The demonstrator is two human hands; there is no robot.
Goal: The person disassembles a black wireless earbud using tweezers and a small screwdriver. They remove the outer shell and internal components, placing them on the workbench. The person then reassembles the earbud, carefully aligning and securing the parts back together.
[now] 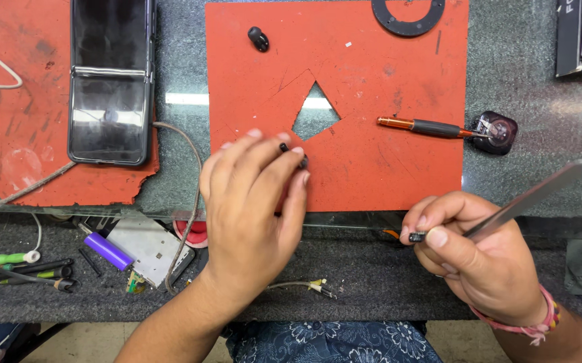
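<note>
Pinched under your left hand [254, 202] fingertips, a small glossy black earbud [302, 160] sits on the red mat [371, 81]; your right hand [479, 255] grips metal tweezers [526, 198] clamping a tiny black part [417, 236].

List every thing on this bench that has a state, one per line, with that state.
Left hand: fingers pinched on a small black part over the red mat.
Right hand: gripping metal tweezers, tips at a tiny dark piece.
Folding phone: opened flat, screen dark, cable attached.
Screwdriver: lying on the mat, unheld.
Black earbud: loose on the mat.
Black ring: flat at the mat's top edge.
</note>
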